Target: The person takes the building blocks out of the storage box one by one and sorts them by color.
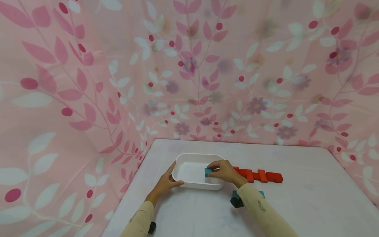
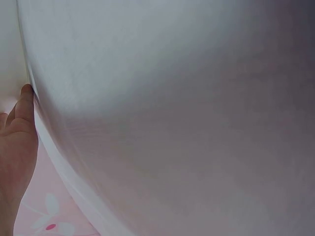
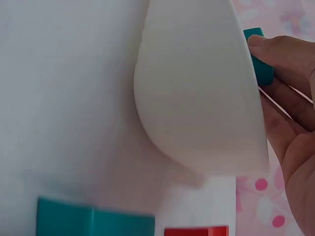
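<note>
A small teal block is pinched between the thumb and fingertips of my right hand, over the right part of a white rectangular tray. The right wrist view shows the same block beside the tray's rim, the thumb on one face. My left hand rests at the tray's left end, its thumb by the front rim and its fingers extended along the outer side. In the left wrist view, the straight fingers touch the tray's wall at the left edge of the picture.
Several red blocks lie in a row right of the tray, partly behind my right hand. More teal blocks sit under my right forearm, partly hidden. A white cloth covers the table; a pink floral curtain hangs behind and left.
</note>
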Action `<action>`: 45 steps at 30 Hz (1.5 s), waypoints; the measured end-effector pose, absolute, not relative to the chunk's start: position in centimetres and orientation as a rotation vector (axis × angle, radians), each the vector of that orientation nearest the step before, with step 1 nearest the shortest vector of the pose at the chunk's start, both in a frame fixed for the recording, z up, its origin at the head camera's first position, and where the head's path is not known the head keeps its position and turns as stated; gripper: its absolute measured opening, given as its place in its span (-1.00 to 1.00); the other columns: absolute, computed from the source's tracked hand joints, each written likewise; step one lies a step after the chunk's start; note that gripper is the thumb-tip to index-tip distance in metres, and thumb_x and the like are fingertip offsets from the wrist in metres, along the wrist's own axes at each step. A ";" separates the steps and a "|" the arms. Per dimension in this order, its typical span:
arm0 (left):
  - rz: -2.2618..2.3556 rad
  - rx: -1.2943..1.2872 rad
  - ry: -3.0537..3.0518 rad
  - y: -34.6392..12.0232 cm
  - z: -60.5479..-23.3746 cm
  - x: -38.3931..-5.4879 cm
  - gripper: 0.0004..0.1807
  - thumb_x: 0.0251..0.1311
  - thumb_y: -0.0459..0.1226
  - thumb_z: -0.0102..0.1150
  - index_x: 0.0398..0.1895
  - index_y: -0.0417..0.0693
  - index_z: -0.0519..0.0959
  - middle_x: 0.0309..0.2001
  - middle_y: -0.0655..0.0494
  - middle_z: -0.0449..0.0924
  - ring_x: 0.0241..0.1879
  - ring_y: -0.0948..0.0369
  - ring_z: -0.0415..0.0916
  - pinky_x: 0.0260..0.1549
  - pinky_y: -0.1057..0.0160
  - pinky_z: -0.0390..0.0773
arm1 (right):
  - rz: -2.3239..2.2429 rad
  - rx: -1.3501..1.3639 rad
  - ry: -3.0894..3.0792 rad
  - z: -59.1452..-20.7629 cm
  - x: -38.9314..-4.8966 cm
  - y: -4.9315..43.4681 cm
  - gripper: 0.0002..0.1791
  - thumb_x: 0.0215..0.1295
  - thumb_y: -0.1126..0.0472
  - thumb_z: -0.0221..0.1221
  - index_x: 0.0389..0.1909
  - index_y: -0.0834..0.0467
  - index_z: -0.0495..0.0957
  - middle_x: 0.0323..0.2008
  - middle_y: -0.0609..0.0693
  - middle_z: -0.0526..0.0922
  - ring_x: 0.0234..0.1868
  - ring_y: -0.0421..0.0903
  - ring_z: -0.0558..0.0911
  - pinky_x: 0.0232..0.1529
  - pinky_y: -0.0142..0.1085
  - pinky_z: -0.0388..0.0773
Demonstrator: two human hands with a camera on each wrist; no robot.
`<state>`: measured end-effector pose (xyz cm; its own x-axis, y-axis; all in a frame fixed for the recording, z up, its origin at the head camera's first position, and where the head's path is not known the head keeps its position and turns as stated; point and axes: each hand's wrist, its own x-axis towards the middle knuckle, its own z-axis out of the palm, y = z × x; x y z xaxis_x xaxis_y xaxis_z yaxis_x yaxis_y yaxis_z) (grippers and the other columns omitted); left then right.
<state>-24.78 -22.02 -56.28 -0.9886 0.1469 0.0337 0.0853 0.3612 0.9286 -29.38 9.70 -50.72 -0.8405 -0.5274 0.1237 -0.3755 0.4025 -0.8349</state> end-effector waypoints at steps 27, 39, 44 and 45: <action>1.786 0.222 2.491 -22.1 -56.3 -24.5 0.21 -0.12 -0.20 0.56 0.57 0.19 -0.04 0.51 -0.14 0.00 0.34 -0.11 0.27 0.05 0.17 0.55 | -1.463 -0.601 2.640 -48.9 -25.6 21.3 -0.61 0.05 0.25 0.45 -0.05 0.11 0.65 -0.06 0.02 0.65 -0.03 0.09 0.65 -0.20 -0.23 0.68; 1.796 0.207 2.482 -22.1 -56.1 -24.6 0.21 -0.11 -0.21 0.56 0.57 0.23 -0.05 0.50 -0.15 0.03 0.30 -0.09 0.32 -0.01 0.20 0.58 | -1.414 -0.616 2.798 -50.2 -23.2 25.6 -0.61 0.05 0.22 0.46 -0.06 0.13 0.64 -0.04 0.08 0.64 -0.09 0.07 0.67 -0.14 -0.17 0.67; 1.778 0.183 2.491 -22.0 -56.2 -24.6 0.22 -0.12 -0.18 0.56 0.57 0.23 -0.05 0.50 -0.11 0.03 0.29 -0.04 0.35 -0.02 0.26 0.58 | -1.387 -0.510 2.841 -50.9 -22.3 27.0 -0.60 0.06 0.19 0.45 -0.05 0.10 0.64 0.01 0.09 0.62 -0.06 0.07 0.66 -0.12 -0.22 0.66; 1.775 0.179 2.491 -22.0 -56.2 -24.6 0.22 -0.12 -0.18 0.56 0.57 0.23 -0.06 0.50 -0.11 0.04 0.29 -0.03 0.35 -0.03 0.27 0.58 | -1.381 -0.495 2.847 -51.1 -22.2 27.2 -0.59 0.06 0.19 0.45 -0.03 0.11 0.64 0.00 0.07 0.63 -0.05 0.05 0.66 -0.10 -0.23 0.65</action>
<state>-24.64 -22.01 -56.17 -0.9903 0.1392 0.0048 0.0500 0.3229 0.9451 -22.19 27.22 -51.10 -0.9504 -0.2480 0.1876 -0.3009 0.5807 -0.7565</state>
